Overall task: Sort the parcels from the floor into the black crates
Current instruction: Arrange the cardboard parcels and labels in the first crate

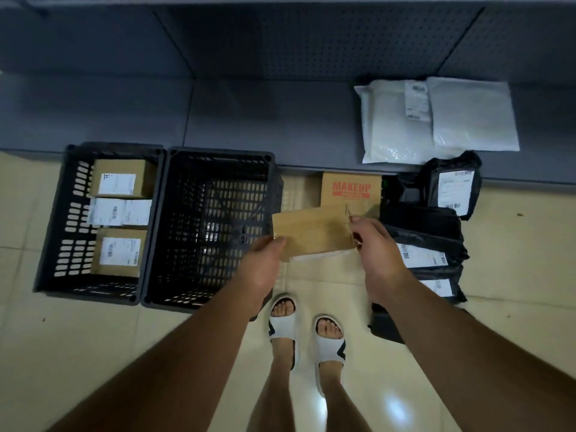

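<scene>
Both hands hold a flat brown cardboard parcel [313, 232] above the floor, just right of the empty black crate [174, 232]. My left hand [265, 263] grips its near left corner and my right hand [374, 244] grips its right end. The left black crate [59, 222] contains two brown boxes with white labels and a white parcel between them. A brown box printed MAKEUP [351, 190] stands on the floor behind the held parcel. Several black bagged parcels [427, 241] lie stacked on the floor to the right.
A low grey shelf [249, 120] runs behind the crates, with two white bagged parcels [436, 116] lying on it at the right. My feet in white sandals [307, 332] stand on the beige tiled floor between the crates and the black bags.
</scene>
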Available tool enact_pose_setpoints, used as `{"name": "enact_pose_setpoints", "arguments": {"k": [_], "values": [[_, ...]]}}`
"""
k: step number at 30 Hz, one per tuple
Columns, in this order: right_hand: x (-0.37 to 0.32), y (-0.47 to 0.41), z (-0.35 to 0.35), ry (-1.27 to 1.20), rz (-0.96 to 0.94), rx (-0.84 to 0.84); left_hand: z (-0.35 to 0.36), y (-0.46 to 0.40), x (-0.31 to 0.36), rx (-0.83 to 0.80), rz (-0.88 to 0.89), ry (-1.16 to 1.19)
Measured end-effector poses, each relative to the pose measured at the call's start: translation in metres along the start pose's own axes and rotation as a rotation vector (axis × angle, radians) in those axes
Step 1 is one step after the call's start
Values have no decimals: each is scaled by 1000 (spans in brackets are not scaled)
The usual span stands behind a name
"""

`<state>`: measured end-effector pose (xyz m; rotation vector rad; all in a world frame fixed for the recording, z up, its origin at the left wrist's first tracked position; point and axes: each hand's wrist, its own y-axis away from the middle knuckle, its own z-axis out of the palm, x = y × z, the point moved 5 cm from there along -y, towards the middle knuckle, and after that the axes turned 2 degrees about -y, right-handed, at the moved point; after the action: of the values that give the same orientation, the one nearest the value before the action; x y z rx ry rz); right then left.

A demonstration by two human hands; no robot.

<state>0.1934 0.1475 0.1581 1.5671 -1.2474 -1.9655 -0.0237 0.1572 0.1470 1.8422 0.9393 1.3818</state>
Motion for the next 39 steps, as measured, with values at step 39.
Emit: {"name": "enact_pose_setpoints", "arguments": {"k": [39], "values": [[281, 248, 425, 1041, 3, -676, -407, 134, -361, 407, -289, 971]]}}
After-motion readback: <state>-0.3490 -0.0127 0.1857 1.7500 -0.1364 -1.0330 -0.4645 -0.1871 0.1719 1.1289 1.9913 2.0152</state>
